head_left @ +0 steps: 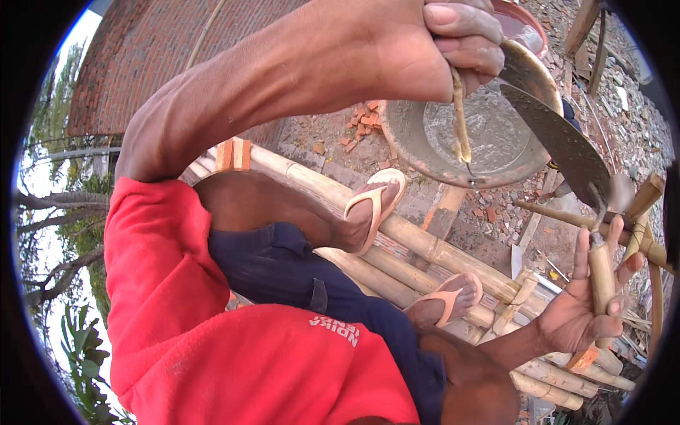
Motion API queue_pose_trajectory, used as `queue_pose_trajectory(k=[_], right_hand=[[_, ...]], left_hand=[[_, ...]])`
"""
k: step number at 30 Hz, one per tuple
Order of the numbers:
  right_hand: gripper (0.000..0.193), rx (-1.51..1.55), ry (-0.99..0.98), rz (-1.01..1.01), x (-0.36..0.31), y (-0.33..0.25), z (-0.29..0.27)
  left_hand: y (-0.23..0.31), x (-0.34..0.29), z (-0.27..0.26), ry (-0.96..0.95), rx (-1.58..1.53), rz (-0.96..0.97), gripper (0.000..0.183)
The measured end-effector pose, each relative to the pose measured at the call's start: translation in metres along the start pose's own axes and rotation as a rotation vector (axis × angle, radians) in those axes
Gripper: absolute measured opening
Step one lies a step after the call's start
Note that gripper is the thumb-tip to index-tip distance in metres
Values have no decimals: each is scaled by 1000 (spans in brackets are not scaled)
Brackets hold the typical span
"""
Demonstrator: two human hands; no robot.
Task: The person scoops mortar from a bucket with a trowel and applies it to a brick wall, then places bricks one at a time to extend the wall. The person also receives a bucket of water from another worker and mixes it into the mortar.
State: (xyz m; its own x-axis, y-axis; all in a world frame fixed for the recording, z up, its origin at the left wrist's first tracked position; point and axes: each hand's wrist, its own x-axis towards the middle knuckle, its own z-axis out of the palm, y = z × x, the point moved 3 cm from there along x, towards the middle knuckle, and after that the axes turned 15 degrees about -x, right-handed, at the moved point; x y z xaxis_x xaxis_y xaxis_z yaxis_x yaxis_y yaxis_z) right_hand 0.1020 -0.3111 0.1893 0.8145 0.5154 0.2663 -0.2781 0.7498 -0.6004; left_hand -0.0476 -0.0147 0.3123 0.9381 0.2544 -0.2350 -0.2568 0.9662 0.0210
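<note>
My left hand [464, 42] is raised at the top, its fingers closed around a thin yellow-brown cord-like piece [461, 124]. The lower end of this piece hangs in front of a round tub [394, 145], and a thin dark tip sticks out below. Wet grey mortar [503, 134] lies in the tub. To the right, my right hand [581, 308] holds a trowel [602, 276] by its wooden handle, with the thumb against it and some fingers stretched out. The trowel's dark blade points up and left, over the tub's right side in the view.
My sandalled feet rest on bamboo poles [425, 244] lashed together. Crossed bamboo pieces [641, 212] stand beside the trowel. Broken orange bricks [365, 122] lie near the tub, with rubble beyond. A reddish tub [528, 21] is behind it, and a brick surface [142, 64] fills the upper left.
</note>
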Motion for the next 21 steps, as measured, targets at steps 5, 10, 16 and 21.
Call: queue_pose_trajectory(k=[5,10,16,21], right_hand=[[29,155,180,211,23,40,-31],[36,49,246,421,17,80,-56],[57,-142,412,475,27,107,-94],[39,138,222,506,48,129,-101]], left_hand=[[119,-60,13,347,166,481,41],[183,-156,16,328,164,728,40],[240,-277,-4,648,0,984,34],[262,-359,-38,814,17,1120,22]])
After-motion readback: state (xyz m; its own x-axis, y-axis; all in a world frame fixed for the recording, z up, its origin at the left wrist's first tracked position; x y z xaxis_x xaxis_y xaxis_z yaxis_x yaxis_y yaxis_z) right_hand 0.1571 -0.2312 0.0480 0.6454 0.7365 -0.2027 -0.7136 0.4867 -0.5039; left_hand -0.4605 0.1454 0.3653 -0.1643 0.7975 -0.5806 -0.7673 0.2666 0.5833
